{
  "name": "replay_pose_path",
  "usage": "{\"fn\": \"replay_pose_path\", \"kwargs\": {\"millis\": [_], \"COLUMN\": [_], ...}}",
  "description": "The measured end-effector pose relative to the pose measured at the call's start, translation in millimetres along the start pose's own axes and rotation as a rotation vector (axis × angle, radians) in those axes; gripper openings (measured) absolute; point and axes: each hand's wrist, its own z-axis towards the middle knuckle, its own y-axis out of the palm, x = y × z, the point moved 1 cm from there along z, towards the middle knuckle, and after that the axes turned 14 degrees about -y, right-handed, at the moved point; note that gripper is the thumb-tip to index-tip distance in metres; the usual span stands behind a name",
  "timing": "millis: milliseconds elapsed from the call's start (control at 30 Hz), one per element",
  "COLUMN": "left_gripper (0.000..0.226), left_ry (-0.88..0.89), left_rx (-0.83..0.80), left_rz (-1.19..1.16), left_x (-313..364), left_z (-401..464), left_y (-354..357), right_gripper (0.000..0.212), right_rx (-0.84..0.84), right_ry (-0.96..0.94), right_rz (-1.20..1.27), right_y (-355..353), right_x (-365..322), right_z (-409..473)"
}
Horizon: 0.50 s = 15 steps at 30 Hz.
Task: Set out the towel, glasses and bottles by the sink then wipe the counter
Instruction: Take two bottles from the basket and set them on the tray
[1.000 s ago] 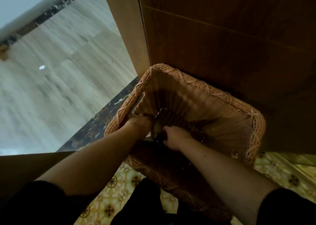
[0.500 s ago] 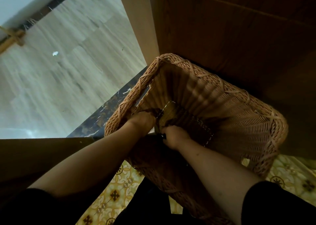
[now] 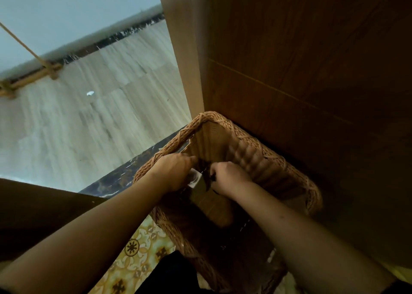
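Two hands reach into one wicker basket beside a wooden cabinet.

The left hand (image 3: 172, 172) curls around a small pale item (image 3: 194, 180), too blurred to identify; the right hand (image 3: 229, 177) pinches something dark, both at the basket (image 3: 225, 124)'s near-left inner wall. The cabinet (image 3: 312, 70) stands against its far edge; patterned floor tiles (image 3: 138, 249) lie below.

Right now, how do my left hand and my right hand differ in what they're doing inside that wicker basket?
The left hand sits by the basket's left rim and grips a small pale, clear-looking item; the right hand is nearer the basket's middle and pinches something thin and dark. The left hand's fingers point right, the right hand's left, so they nearly meet. Both are curled over the basket's opening. What either item is cannot be told.
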Motion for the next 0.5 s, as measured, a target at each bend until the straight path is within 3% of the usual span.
{"fn": "replay_pose_path", "kwargs": {"millis": [300,500], "left_gripper": [0.023,0.027], "left_ry": [-0.176,-0.284], "left_rx": [0.244,0.481], "left_rz": [-0.157,-0.226], "left_x": [-4.9,-40.0], "left_z": [-70.8,-143.8], "left_y": [-74.4,-115.6], "right_gripper": [0.011,0.012], "right_rx": [0.109,0.205], "right_ry": [-0.218,-0.404], "right_rz": [-0.140,-0.207], "right_y": [-85.9,-127.5], "right_x": [-52.6,-133.0], "right_z": [-27.2,-38.1]}}
